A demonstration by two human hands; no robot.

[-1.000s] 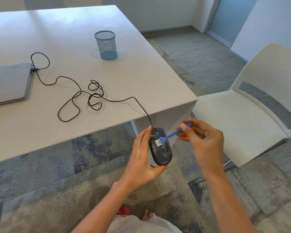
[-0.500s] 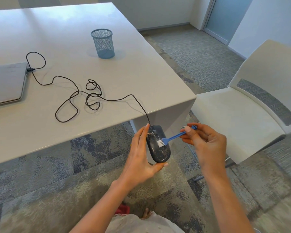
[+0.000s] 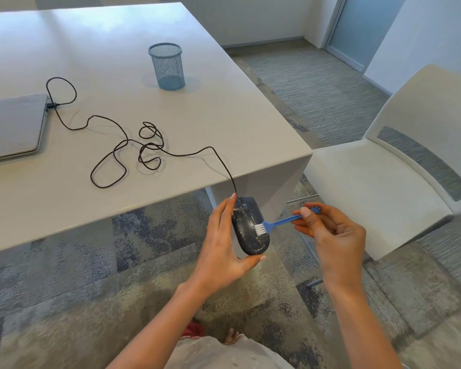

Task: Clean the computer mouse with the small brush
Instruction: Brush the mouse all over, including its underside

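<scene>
Mouse gripped in left hand; right hand pinches brush touching it.

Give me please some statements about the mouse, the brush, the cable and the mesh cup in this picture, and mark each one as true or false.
1. The left hand holds the mouse in the air, off the table. True.
2. The right hand holds the blue brush by its bristles. False: it pinches the handle, and the white bristles rest on the mouse.
3. The mouse surface is clean. False: pale specks cover it.
4. The cable runs over the table to the closed laptop. True.
5. The mesh cup lies on its side. False: it stands upright.
</scene>
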